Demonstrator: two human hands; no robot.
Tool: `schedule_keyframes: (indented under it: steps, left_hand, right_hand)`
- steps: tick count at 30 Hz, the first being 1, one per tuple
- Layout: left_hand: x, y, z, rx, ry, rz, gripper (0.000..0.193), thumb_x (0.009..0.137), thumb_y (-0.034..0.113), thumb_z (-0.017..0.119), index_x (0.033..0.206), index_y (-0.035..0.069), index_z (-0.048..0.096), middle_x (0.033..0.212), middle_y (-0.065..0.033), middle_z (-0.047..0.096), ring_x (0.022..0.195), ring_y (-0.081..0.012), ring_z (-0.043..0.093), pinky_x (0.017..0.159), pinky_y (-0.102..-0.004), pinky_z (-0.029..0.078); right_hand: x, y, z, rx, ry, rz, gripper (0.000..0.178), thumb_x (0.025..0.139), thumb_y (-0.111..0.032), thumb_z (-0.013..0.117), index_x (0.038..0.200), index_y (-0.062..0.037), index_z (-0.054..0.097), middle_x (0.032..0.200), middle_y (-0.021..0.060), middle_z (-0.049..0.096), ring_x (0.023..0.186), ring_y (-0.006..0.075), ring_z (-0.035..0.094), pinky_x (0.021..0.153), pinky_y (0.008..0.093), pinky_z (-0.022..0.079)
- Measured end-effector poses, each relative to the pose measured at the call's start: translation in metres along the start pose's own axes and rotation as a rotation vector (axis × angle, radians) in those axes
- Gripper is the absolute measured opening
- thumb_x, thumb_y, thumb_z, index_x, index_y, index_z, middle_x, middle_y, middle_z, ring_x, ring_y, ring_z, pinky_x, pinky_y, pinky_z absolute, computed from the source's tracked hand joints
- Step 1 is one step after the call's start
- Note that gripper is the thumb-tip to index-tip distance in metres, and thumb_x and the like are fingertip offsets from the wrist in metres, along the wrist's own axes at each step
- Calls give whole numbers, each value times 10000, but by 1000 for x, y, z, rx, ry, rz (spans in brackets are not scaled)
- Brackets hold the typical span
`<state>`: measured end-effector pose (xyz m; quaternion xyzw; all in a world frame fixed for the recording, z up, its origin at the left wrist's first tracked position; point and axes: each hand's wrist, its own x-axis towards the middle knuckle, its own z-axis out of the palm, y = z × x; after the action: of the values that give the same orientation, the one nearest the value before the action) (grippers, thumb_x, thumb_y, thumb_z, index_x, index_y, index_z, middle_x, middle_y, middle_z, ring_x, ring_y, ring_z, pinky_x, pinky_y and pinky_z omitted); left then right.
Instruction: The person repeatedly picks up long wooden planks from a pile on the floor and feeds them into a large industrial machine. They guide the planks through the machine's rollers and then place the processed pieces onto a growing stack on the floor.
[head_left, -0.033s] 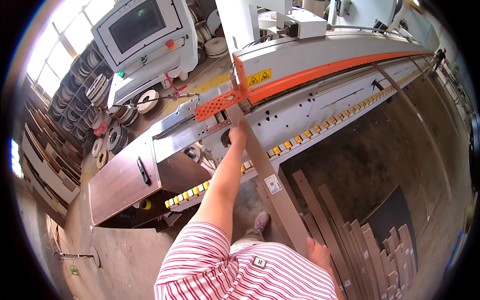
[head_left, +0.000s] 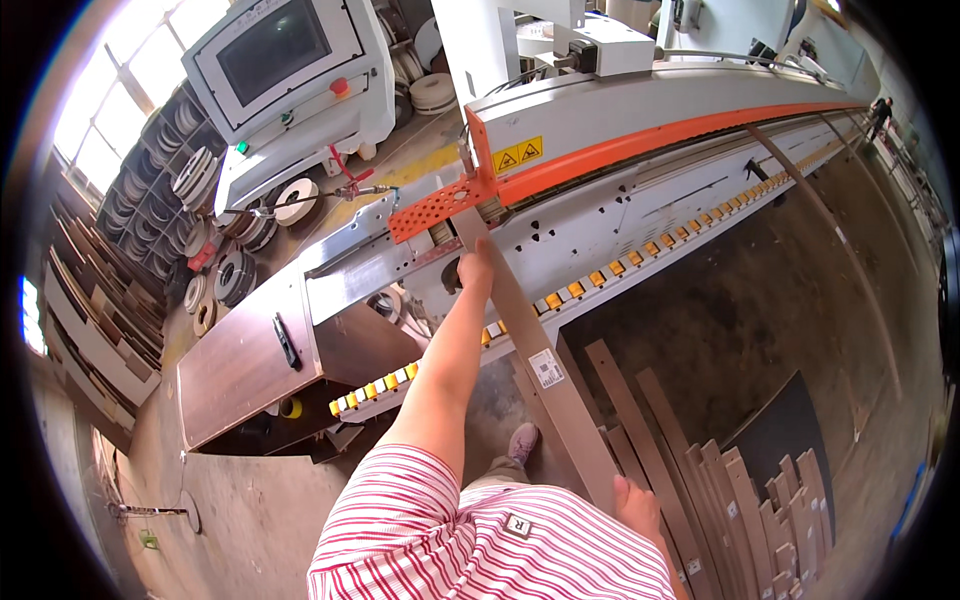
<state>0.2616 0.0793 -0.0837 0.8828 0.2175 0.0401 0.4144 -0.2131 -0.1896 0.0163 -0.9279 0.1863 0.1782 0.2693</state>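
A long, narrow brown board [head_left: 520, 322] with a white label [head_left: 546, 368] slants from the machine down toward my body. Its far end lies under the perforated orange guard [head_left: 436, 211] of a long edge-banding machine [head_left: 640, 215]. My left hand [head_left: 477, 268] is closed on the board's left edge, just short of that guard; its fingertips are partly hidden. Near my waist, my right hand [head_left: 638, 506] grips the right edge close to the near end, thumb up, the other fingers mostly out of sight. The board crosses a row of yellow-and-white rollers [head_left: 555, 300].
Several brown strips [head_left: 735, 490] stand to the right beside a dark panel [head_left: 785, 430]. At left are a brown cabinet [head_left: 245, 360] with a black-handled knife [head_left: 287, 343] on top, and a control console [head_left: 285, 70]. Rolls of banding [head_left: 235, 278] fill racks behind. A person [head_left: 880, 115] is far right.
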Motion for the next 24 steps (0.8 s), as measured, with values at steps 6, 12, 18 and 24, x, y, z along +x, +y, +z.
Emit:
schedule_keyframes:
  steps: [6, 12, 18, 24]
  left_hand:
    - [1, 8, 3, -3, 48, -58, 825, 953, 621, 340, 1005, -149, 631, 1046, -339, 622, 1074, -453, 578, 920, -474, 451]
    - [-9, 21, 0, -39, 50, -95, 801, 949, 611, 378, 1017, -147, 627, 1050, -326, 629, 1076, -441, 582, 921, -469, 449]
    - [-16, 34, 3, -32, 47, -67, 787, 970, 587, 341, 1000, -146, 627, 1029, -324, 631, 1058, -451, 576, 930, -471, 436]
    - [-7, 35, 30, 4, 68, -10, 715, 1007, 517, 283, 978, -106, 633, 1014, -324, 627, 1019, -451, 586, 898, -479, 451]
  right_hand:
    - [12, 5, -11, 48, -11, -26, 566, 992, -483, 352, 897, -14, 654, 773, 298, 639, 765, 503, 618, 692, 574, 479]
    - [20, 16, -8, 24, -82, 17, 615, 990, -515, 322, 906, -23, 682, 780, 300, 641, 784, 503, 619, 714, 572, 482]
    - [26, 19, -14, 65, -64, 17, 613, 985, -522, 326, 904, -33, 688, 785, 300, 640, 779, 508, 611, 717, 577, 477]
    - [39, 36, -23, 58, -46, -11, 605, 990, -497, 331, 898, -10, 678, 788, 296, 636, 779, 513, 601, 721, 584, 464]
